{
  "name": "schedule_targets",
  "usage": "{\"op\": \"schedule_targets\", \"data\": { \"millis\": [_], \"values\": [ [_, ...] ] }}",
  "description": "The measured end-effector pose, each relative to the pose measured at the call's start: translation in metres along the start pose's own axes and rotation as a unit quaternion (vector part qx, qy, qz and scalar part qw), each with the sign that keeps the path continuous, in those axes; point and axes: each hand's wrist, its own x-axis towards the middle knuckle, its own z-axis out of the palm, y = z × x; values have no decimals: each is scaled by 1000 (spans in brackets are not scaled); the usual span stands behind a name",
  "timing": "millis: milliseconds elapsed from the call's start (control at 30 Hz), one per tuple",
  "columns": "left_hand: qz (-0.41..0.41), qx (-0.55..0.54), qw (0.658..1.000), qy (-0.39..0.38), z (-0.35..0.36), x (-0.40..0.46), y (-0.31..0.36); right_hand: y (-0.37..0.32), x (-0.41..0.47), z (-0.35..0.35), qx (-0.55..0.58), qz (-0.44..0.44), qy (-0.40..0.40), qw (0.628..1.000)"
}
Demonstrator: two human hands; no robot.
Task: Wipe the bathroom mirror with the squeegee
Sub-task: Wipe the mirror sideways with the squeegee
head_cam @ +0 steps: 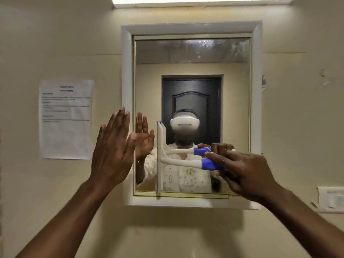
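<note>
The right hand [243, 170] presses the squeegee [186, 162] against the mirror [191, 71]; the left hand [113, 149] is raised flat.

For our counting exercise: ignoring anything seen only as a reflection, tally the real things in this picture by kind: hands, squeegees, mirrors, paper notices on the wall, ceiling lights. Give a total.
Hands: 2, the left hand open, the right hand gripping
Squeegees: 1, the squeegee
Mirrors: 1, the mirror
Paper notices: 1, the paper notice
Ceiling lights: 1, the ceiling light
Total: 6
</note>
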Motion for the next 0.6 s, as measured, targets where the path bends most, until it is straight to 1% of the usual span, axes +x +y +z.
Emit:
{"op": "schedule_targets", "data": {
  "millis": [233,300,467,600],
  "values": [
    [-3,28,1000,8,-11,-3,-22,-30,24,33,56,9,33,998],
    [2,31,999,10,-11,-4,-23,-32,28,37,55,5,45,997],
    [6,32,999,7,-8,-7,-25,-37,29,45,51,-13,30,998],
    [15,25,1000,8,-5,-8,-26,-38,31,49,38,-21,40,998]
  ]
}}
